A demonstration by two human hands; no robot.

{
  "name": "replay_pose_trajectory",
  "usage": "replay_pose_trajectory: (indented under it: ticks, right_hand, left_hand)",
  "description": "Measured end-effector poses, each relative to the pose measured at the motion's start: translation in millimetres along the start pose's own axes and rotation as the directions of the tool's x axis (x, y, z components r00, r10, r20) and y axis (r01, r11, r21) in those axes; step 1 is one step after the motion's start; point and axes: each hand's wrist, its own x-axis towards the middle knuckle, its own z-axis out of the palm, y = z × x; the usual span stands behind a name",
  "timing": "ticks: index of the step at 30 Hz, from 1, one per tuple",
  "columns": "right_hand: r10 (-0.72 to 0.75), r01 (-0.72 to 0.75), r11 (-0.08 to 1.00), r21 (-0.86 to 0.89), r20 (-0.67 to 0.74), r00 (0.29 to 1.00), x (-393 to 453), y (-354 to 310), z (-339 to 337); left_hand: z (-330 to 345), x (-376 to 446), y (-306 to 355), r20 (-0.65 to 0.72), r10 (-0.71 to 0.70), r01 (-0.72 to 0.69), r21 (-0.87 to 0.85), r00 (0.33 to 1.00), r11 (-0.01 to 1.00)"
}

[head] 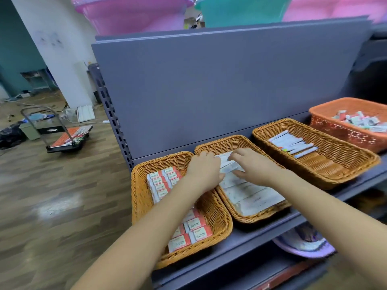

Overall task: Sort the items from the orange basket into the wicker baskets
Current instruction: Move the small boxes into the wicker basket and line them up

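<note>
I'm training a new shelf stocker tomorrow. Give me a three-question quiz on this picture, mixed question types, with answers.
1. How many wicker baskets stand on the shelf?
2. True or false: both hands are over the orange basket.
3. The middle wicker basket holds: A) white packs, B) orange-and-white boxes, C) nothing.

Key
1. Three: left wicker basket, middle, right wicker basket.
2. False: the left hand and right hand handle white packs in the middle one.
3. A.
</note>
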Motion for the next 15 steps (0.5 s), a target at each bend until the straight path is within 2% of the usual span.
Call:
replay_pose_trajectory:
  ticks: [3,15]
  right_hand:
    - [0.052,-0.051,0.999,-0.01,0.038,0.998,-17.3,46.3,-7.2]
    - [0.185,-0.185,0.98,-0.066,-0.008,0.983,-81.6,231.3,-34.6]
  left_hand:
    - [-5.5,29.9,38.5,0.003,0.034,-0.033,-0.015,0.999,0.999]
    - [-32.5,151.2,201.3,-0.006,0.023,-0.023,-0.073,1.0,0.997]
